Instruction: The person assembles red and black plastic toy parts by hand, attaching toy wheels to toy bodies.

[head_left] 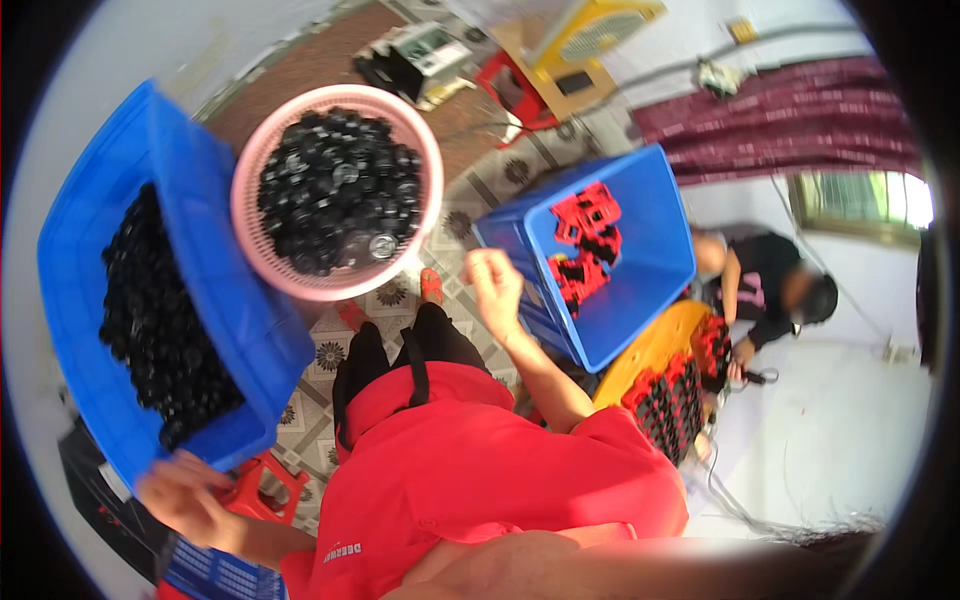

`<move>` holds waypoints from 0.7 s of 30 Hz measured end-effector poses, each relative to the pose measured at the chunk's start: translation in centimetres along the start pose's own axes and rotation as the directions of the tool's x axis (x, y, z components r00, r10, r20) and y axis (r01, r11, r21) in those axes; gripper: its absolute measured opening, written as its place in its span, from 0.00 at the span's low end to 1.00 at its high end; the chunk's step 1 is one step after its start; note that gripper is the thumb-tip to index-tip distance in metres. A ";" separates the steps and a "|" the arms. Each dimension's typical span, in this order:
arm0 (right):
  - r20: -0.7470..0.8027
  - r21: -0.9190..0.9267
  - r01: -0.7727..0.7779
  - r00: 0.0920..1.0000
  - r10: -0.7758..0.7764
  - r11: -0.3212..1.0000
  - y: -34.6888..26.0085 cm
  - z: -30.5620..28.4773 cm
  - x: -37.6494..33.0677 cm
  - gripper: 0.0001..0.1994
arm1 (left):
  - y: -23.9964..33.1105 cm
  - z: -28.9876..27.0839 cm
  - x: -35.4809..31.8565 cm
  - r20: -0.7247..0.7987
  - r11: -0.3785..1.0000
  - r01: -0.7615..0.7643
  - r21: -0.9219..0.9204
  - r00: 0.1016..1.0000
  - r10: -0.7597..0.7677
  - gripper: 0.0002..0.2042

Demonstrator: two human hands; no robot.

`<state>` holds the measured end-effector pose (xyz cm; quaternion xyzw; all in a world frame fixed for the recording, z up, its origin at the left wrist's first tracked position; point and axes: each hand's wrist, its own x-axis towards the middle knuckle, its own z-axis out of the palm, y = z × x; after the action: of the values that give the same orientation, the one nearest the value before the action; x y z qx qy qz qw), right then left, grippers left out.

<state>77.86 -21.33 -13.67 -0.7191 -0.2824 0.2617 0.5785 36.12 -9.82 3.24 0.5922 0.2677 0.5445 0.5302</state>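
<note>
My left hand (185, 500), blurred by motion, hovers beside the near corner of a big blue bin (215, 230); its fingers look apart and nothing shows in them. Many small black round parts (160, 320) lie heaped in that bin. My right hand (495, 290) is raised, fingers curled closed, between a pink basket (437, 200) and a second blue bin (640, 310). Whatever it may hold is hidden. More black round parts (340, 190), some shiny, fill the basket. Inside the second bin lie several red and black plastic pieces (585, 245).
At the right, a co-worker (765, 280) bends over a yellow table (640, 350) bearing rows of red and black pieces (668, 405). A red stool (265, 490) stands below the left bin. Farther off are a grey machine (430, 50) and a yellow fan (595, 35).
</note>
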 end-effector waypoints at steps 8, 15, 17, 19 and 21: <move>-0.614 -0.017 -0.534 0.673 0.413 0.845 31.5 -33.3 5.2 0.09 | -13.9 26.4 -1.2 0.517 0.501 0.857 -0.118 0.484 -0.706 0.21; -0.620 -0.555 -0.817 0.532 0.576 0.157 38.9 -34.5 6.8 0.48 | -24.5 35.2 -7.3 0.469 0.377 0.886 0.271 0.221 -0.855 0.16; -0.674 -0.571 -0.813 0.544 0.499 0.114 41.3 -36.9 6.8 0.55 | -25.8 36.6 -8.8 0.479 0.305 0.891 0.337 0.117 -0.870 0.17; -0.635 -0.451 -0.882 0.425 0.645 0.136 43.4 -39.1 7.3 0.58 | -26.9 37.3 -10.0 0.479 0.266 0.895 0.358 0.069 -0.875 0.18; -0.626 -0.421 -0.899 0.382 0.680 0.119 45.1 -39.7 7.3 0.59 | -27.9 37.9 -11.0 0.445 0.192 0.903 0.386 0.000 -0.896 0.18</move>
<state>115.60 -51.05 -50.54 -0.9421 0.1587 0.2920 0.0439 75.71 -24.26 -20.46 0.4142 0.3988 -0.1337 0.8072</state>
